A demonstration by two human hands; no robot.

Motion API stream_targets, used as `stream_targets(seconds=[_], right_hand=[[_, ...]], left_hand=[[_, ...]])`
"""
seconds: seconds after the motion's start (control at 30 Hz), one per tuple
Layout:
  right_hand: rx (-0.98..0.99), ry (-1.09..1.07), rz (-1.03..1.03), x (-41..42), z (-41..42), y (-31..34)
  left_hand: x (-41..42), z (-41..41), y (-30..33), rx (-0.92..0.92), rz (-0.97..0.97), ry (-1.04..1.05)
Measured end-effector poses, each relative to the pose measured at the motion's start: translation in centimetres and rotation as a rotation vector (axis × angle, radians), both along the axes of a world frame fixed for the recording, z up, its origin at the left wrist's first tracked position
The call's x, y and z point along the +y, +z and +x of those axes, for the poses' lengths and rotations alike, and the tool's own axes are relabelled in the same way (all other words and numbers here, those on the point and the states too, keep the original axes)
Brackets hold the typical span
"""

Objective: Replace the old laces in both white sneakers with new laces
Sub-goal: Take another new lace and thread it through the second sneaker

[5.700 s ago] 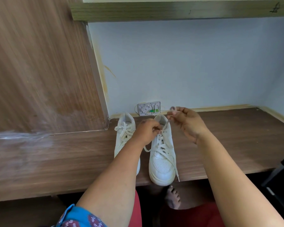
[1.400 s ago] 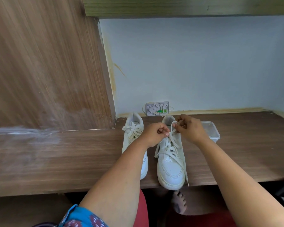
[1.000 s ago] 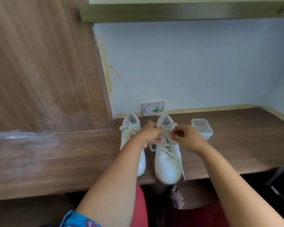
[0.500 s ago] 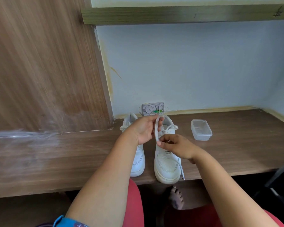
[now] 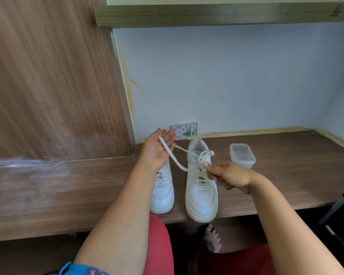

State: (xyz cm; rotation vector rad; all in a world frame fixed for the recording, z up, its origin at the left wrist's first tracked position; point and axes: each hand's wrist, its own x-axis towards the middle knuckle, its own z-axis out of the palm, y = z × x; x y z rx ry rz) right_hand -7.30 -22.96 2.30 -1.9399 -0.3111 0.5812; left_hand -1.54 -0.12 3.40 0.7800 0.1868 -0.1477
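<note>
Two white sneakers stand side by side on the wooden desk, toes toward me. The right sneaker still has its cream lace threaded through the lower eyelets. One loose end of that lace runs up and left over the palm of my left hand, which is raised above the left sneaker with fingers spread. My right hand pinches the lace beside the right sneaker's upper eyelets. My left forearm hides the left sneaker's top.
A small clear plastic container sits on the desk right of the sneakers. A white wall socket plate is behind them. A wooden panel rises at the left, a shelf above. My knees and a bare foot are under the desk edge.
My left hand has lifted up and left, drawing a loose length of lace out of the right sneaker. My right hand has slid right along the sneaker's side.
</note>
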Motion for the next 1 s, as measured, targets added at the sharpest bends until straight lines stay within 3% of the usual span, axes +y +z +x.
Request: stream_targets(seconds=[0.1,0.13,0.3,0.4,0.53,0.63,0.7,0.77,0.8,0.87,0.93,1.0], right_hand=[[0.036,-0.053,0.246,-0.8,0.2,0.7],[0.009,-0.082,0.275,-0.7,0.3,0.7],[-0.253,-0.164,0.071,1.7,1.0,-1.0],[-0.314,-0.13,0.071,4.0,0.7,-2.1],[-0.306,-0.037,-0.058,4.8,0.6,-2.5],[-0.236,0.041,-0.116,4.1,0.9,-2.3],[-0.134,0.054,-0.03,3.3,1.0,-2.0],[-0.059,0.029,0.084,2.4,1.1,-1.3],[-0.033,-0.03,0.21,2.1,1.3,-0.8],[0.079,-0.278,0.688,1.2,2.6,0.1],[0.132,-0.491,1.086,0.4,3.8,0.7],[0.032,-0.528,1.076,0.2,4.4,0.6]], left_hand=[[-0.4,0.2,-0.5,0.068,0.4,-0.028],[-0.7,0.0,-0.5,0.076,0.456,-0.052],[-2.3,-0.8,0.8,0.015,0.138,-0.224],[-3.4,-1.2,1.1,-0.036,0.031,-0.29],[-3.8,-1.4,1.5,-0.069,-0.122,-0.285],[-3.2,-0.9,1.5,-0.104,-0.118,-0.171],[-2.9,-0.8,1.2,-0.128,0.064,-0.098],[-3.0,-0.7,0.4,-0.173,0.476,-0.068],[-3.0,-0.5,-0.3,-0.209,0.72,-0.052],[-3.3,0.2,-1.4,-0.31,1.045,-0.056],[-3.7,0.3,-1.7,-0.303,1.097,-0.093],[-4.0,0.6,-2.2,-0.351,1.145,-0.084]])
